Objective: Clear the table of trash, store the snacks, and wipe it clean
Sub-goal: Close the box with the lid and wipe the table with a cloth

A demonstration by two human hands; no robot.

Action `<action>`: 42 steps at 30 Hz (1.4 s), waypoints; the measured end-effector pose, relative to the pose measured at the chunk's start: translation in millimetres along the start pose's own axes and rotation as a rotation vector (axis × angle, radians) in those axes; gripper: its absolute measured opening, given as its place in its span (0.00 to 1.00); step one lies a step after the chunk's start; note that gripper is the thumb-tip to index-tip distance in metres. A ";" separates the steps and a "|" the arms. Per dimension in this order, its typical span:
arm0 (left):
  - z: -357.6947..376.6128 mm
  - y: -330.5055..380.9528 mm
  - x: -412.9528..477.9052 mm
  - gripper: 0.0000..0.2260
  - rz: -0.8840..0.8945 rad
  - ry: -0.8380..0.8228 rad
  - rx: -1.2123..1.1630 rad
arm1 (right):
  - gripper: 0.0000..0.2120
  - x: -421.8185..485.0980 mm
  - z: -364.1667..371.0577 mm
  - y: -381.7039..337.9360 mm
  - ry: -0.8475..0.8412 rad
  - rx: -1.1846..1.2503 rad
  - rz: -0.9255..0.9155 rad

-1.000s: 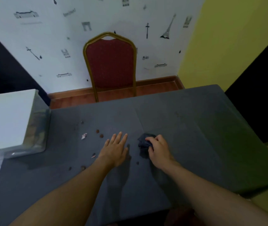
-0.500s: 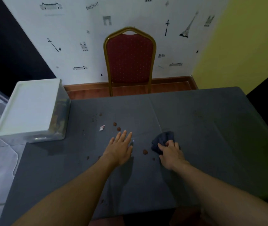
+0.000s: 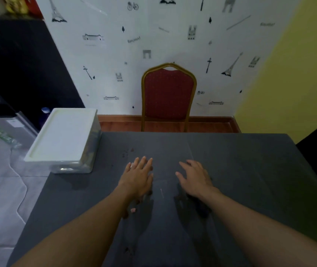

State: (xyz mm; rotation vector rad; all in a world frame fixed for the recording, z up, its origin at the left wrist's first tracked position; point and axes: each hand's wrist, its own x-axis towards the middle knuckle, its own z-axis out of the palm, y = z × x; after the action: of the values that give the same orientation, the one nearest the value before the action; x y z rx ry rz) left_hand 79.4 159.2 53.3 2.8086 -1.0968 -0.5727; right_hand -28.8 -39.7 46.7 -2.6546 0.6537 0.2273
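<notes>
On the dark grey cloth-covered table, small brown crumbs lie just beyond the left hand, more beneath its wrist. Both grips are splayed flat and empty-looking. The dark wiping cloth sits under the right hand, nearside.

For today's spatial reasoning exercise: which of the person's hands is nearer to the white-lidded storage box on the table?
Left. The left hand lies flat just right of the storage box; the right hand lies farther right, beyond the left.
</notes>
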 end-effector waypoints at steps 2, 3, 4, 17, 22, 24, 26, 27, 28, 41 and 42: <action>-8.4 -7.1 -4.0 0.27 -0.053 0.026 -0.011 | 0.28 8.3 -5.9 -13.7 -0.012 0.006 -0.057; -11.4 -11.3 -6.9 0.27 -0.081 0.041 -0.013 | 0.29 12.8 -7.7 -20.6 -0.027 0.006 -0.087; -13.8 -15.9 -10.8 0.27 -0.109 0.061 -0.014 | 0.29 17.5 -8.8 -28.0 -0.040 0.002 -0.117; -22.2 -82.8 -91.3 0.28 -0.489 0.186 -0.072 | 0.32 40.9 14.3 -129.1 -0.156 -0.009 -0.498; -20.0 -113.6 -132.5 0.27 -0.598 0.251 -0.111 | 0.31 29.2 33.5 -177.0 -0.190 -0.041 -0.626; -18.2 -127.5 -149.8 0.27 -0.640 0.268 -0.137 | 0.31 21.8 42.8 -200.4 -0.196 -0.049 -0.663; -15.2 -145.2 -167.7 0.27 -0.673 0.266 -0.156 | 0.31 13.1 52.9 -225.8 -0.204 -0.051 -0.697; -13.8 -154.8 -176.2 0.28 -0.685 0.266 -0.161 | 0.31 9.4 58.1 -238.1 -0.205 -0.048 -0.711; -12.1 -165.3 -184.6 0.28 -0.696 0.266 -0.163 | 0.31 5.9 63.6 -250.1 -0.207 -0.042 -0.722; 7.2 -315.6 -297.8 0.27 -0.733 0.228 -0.197 | 0.30 -44.5 138.6 -413.6 -0.257 0.004 -0.743; 8.2 -324.4 -303.3 0.27 -0.740 0.225 -0.196 | 0.30 -47.0 141.4 -422.6 -0.263 0.012 -0.734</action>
State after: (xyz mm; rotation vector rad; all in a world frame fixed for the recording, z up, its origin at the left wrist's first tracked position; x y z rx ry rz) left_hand 79.1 602.7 76.5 2.9340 0.0657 -0.3523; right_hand 122.1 381.5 72.4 -2.5884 -0.4034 0.3392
